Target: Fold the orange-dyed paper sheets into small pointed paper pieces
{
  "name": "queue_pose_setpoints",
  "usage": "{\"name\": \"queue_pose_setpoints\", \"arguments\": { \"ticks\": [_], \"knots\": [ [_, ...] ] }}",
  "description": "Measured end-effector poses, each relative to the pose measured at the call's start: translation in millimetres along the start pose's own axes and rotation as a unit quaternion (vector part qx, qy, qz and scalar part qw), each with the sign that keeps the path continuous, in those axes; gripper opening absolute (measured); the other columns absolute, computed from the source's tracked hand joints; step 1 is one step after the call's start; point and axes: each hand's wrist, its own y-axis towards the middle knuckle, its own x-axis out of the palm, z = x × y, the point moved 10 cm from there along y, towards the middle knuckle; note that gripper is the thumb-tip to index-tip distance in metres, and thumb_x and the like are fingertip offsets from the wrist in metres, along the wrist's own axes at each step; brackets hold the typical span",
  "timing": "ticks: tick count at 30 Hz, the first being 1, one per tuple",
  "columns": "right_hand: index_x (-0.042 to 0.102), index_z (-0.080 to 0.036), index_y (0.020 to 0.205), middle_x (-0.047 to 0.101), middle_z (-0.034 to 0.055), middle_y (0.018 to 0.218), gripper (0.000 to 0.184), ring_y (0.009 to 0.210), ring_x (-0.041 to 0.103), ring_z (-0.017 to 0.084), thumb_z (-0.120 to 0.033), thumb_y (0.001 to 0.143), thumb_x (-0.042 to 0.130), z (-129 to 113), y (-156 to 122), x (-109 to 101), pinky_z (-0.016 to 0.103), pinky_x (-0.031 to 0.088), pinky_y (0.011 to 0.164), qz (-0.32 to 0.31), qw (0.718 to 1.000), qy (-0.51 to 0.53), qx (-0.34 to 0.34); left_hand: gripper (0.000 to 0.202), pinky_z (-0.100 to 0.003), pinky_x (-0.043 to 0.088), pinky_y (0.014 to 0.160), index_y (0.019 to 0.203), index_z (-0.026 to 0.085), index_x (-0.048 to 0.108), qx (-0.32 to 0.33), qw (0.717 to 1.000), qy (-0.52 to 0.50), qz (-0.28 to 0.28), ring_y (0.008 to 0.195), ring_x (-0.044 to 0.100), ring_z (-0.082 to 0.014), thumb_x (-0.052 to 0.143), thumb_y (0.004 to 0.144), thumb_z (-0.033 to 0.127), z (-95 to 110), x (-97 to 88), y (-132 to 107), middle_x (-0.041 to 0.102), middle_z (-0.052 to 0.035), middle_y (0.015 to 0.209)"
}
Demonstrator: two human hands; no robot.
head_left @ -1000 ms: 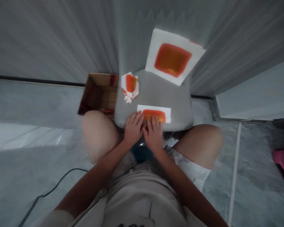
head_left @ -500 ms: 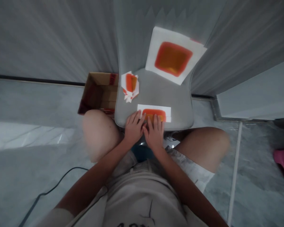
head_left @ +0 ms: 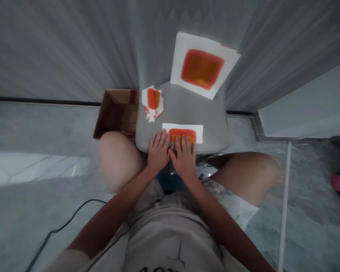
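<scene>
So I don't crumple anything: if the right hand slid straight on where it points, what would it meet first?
The fingers of the right hand rest on the orange-patched white paper strip, so that comes first; beyond, across the grey seat, probably the larger white sheet.

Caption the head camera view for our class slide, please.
Left hand and right hand rest on a folded white-and-orange paper strip on a grey cushioned seat.
</scene>
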Motion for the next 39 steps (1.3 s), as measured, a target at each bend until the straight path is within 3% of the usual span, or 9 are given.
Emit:
{"name": "queue_pose_setpoints", "arguments": {
  "ticks": [4, 8, 12, 16, 19, 22, 35, 39],
  "knots": [
    [0.036, -0.011, 0.163, 0.033, 0.0195, 0.17, 0.07, 0.16, 0.024, 0.033, -0.055, 0.108, 0.036, 0.3, 0.8, -3.3, 0.058, 0.017, 0.13, -0.004, 1.0, 0.014, -0.005, 0.058, -0.054, 0.029, 0.13, 0.164, 0.016, 0.037, 0.026, 0.999, -0.02, 0.023, 0.16, 0.03, -0.0284, 0.042, 0.108, 0.031, 1.6, -2.9, -6.6, 0.04, -0.0144, 0.167],
    [0.033, -0.009, 0.164, 0.032, 0.0203, 0.171, 0.076, 0.161, 0.023, 0.033, -0.058, 0.107, 0.036, -1.0, 0.5, -1.8, 0.058, 0.017, 0.13, -0.004, 1.0, 0.02, -0.018, 0.058, -0.053, 0.029, 0.131, 0.165, 0.016, 0.033, 0.065, 0.998, -0.018, -0.02, 0.159, 0.032, -0.0248, 0.036, 0.107, 0.022, 8.2, 3.3, -14.3, 0.043, -0.0126, 0.165],
    [0.033, -0.005, 0.163, 0.037, 0.0215, 0.168, 0.071, 0.16, 0.027, 0.03, -0.052, 0.11, 0.03, 4.4, -0.7, -1.8, 0.056, 0.016, 0.131, 0.005, 1.0, 0.021, -0.019, 0.059, -0.053, 0.029, 0.131, 0.163, 0.013, 0.038, 0.055, 0.997, 0.008, -0.045, 0.158, 0.033, -0.0271, 0.043, 0.106, 0.027, 7.9, 2.1, -14.6, 0.044, -0.0126, 0.165],
    [0.032, -0.008, 0.164, 0.038, 0.0195, 0.167, 0.07, 0.159, 0.03, 0.029, -0.052, 0.111, 0.026, 29.9, -8.0, -10.1, 0.058, 0.017, 0.13, 0.025, 1.0, 0.004, -0.002, 0.054, -0.055, 0.028, 0.13, 0.16, 0.022, 0.045, 0.032, 0.998, 0.026, -0.052, 0.157, 0.037, -0.028, 0.045, 0.107, 0.032, 6.1, -0.5, -12.8, 0.045, -0.0091, 0.164],
    [0.028, -0.009, 0.166, 0.04, 0.0206, 0.166, 0.069, 0.158, 0.032, 0.03, -0.052, 0.111, 0.023, 59.3, -16.3, -20.2, 0.062, 0.016, 0.128, 0.053, 0.997, -0.011, 0.046, 0.054, -0.056, 0.028, 0.13, 0.161, 0.021, 0.044, 0.031, 0.998, 0.034, -0.053, 0.157, 0.036, -0.0293, 0.044, 0.108, 0.035, 7.0, 0.3, -13.1, 0.044, -0.0086, 0.165],
    [0.026, -0.008, 0.166, 0.041, 0.0228, 0.165, 0.071, 0.158, 0.031, 0.031, -0.053, 0.111, 0.024, 71.4, -20.6, -21.9, 0.064, 0.016, 0.128, 0.056, 0.996, -0.014, 0.062, 0.056, -0.057, 0.028, 0.13, 0.161, 0.021, 0.043, 0.026, 0.998, 0.03, -0.049, 0.157, 0.035, -0.0301, 0.044, 0.108, 0.036, 7.3, 1.3, -13.3, 0.044, -0.0093, 0.165],
    [0.033, -0.005, 0.163, 0.044, 0.0251, 0.163, 0.074, 0.154, 0.037, 0.034, -0.055, 0.11, 0.022, 65.8, -21.4, -24.9, 0.064, 0.02, 0.125, 0.083, 0.995, -0.011, 0.044, 0.061, -0.058, 0.024, 0.13, 0.163, 0.015, 0.039, 0.03, 0.998, 0.034, -0.036, 0.159, 0.032, -0.0317, 0.046, 0.106, 0.036, 13.7, 1.2, -16.8, 0.04, -0.0139, 0.166],
    [0.046, -0.005, 0.155, 0.051, 0.0255, 0.157, 0.069, 0.146, 0.045, 0.035, -0.052, 0.11, 0.024, 64.5, -17.8, -35.1, 0.065, 0.022, 0.123, 0.099, 0.994, -0.015, 0.047, 0.059, -0.056, 0.027, 0.129, 0.161, 0.012, 0.041, 0.024, 1.0, 0.02, -0.006, 0.158, 0.034, -0.0308, 0.044, 0.106, 0.031, 14.1, -5.5, -20.3, 0.043, -0.0161, 0.165]
  ]
}}
